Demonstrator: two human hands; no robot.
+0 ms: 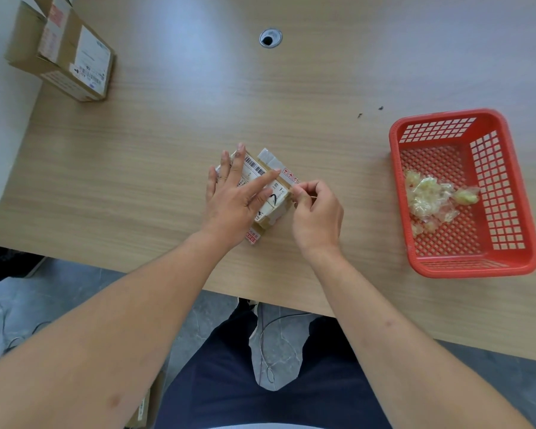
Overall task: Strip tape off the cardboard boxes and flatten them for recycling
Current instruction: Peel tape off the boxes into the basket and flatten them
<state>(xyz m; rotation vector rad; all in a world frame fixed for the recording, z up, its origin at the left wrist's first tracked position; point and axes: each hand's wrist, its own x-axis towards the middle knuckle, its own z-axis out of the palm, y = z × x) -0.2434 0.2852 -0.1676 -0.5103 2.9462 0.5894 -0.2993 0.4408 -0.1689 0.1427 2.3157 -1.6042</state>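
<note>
My right hand (317,212) has thumb and forefinger pinched on a strip of clear tape (296,184) at the right edge of the small cardboard box (268,193). My left hand (232,196) lies flat on top of that box, fingers straight and spread, forefinger reaching across the white shipping label (254,168). The box sits on the wooden table (167,150), close to its near edge and about midway along it. To the right stands a red plastic basket (464,261) with crumpled wads of tape (427,196) inside. At the far left corner I see a larger opened box (65,54), flaps up.
</note>
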